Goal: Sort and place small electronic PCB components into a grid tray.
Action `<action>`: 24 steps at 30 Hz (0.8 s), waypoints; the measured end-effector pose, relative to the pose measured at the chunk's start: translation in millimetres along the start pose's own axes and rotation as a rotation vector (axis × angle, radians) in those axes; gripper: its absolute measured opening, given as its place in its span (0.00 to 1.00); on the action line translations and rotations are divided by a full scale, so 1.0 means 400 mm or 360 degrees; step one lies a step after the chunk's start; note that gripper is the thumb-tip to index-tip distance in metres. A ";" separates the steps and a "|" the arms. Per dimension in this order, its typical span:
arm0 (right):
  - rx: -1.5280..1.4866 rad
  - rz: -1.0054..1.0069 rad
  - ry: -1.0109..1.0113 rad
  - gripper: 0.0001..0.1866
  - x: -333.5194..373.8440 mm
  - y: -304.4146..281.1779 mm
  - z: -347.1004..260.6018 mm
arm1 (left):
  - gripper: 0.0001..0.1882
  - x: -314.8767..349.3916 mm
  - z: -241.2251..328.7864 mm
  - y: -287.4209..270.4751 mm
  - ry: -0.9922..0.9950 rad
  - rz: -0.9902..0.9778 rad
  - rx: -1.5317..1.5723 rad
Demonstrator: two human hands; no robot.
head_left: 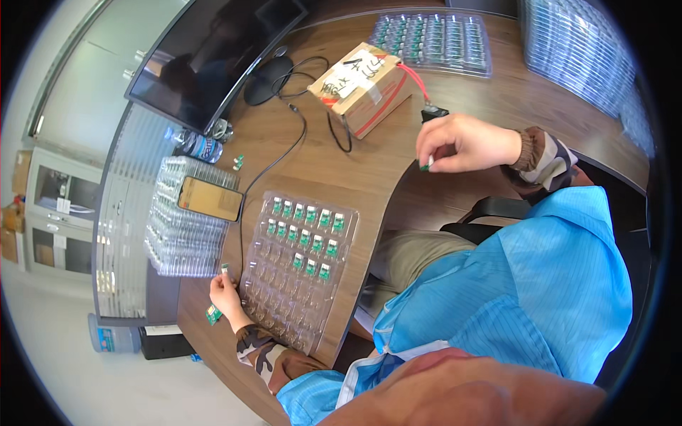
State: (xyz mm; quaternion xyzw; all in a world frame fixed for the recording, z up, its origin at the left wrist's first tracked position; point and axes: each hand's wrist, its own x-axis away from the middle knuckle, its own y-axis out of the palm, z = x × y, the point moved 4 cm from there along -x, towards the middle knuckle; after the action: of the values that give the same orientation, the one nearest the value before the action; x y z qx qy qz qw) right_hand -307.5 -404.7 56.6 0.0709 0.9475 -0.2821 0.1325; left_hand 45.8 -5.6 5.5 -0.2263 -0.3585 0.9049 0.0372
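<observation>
My right hand (pixel 469 145) is raised over the desk edge, thumb and fingers pinched on a small green circuit board (pixel 426 167). Just above its knuckles is a black connector (pixel 434 112) on red wires (pixel 415 76) that run to a taped cardboard box (pixel 386 98). At the far left, my left hand (pixel 226 297) pinches another small green and white circuit board (pixel 224 268). Beside that hand lies a clear plastic tray (pixel 323 295); similar boards fill several of its upper pockets. More green boards (pixel 213 314) rest by the left wrist.
A stack of clear trays (pixel 170 245) with a phone (pixel 209 199) on top stands left. Behind are a water bottle (pixel 204 148), loose boards (pixel 239 162), a monitor (pixel 202 60) and a black cable (pixel 304 131). A filled tray (pixel 460 71) and another tray stack (pixel 579 57) sit at the back right.
</observation>
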 end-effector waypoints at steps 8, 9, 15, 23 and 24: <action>0.0042 0.0239 0.0165 0.06 0.057 -0.107 0.072 | 0.10 0.001 -0.007 -0.002 -0.0056 -0.0008 0.0032; 0.0122 0.0274 0.0200 0.07 0.058 -0.122 0.085 | 0.10 0.001 -0.006 -0.002 -0.0055 -0.0009 0.0033; 0.0713 0.0726 0.0110 0.08 0.018 -0.312 0.187 | 0.10 0.002 -0.014 -0.002 -0.0104 -0.0049 0.0074; 0.0816 0.1483 0.0779 0.14 -0.019 -0.604 0.355 | 0.09 -0.017 -0.032 0.006 -0.0109 -0.0085 0.0084; 0.1053 0.1453 0.0858 0.14 -0.035 -0.607 0.370 | 0.09 -0.014 -0.034 0.000 -0.0106 -0.0073 0.0077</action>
State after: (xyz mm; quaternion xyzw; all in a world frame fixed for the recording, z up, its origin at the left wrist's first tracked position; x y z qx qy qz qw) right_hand -313.6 -689.2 66.5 0.5746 0.6844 -0.4477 -0.0331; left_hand 56.7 1.8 -1.0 -0.1868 -0.3427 0.9193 0.0513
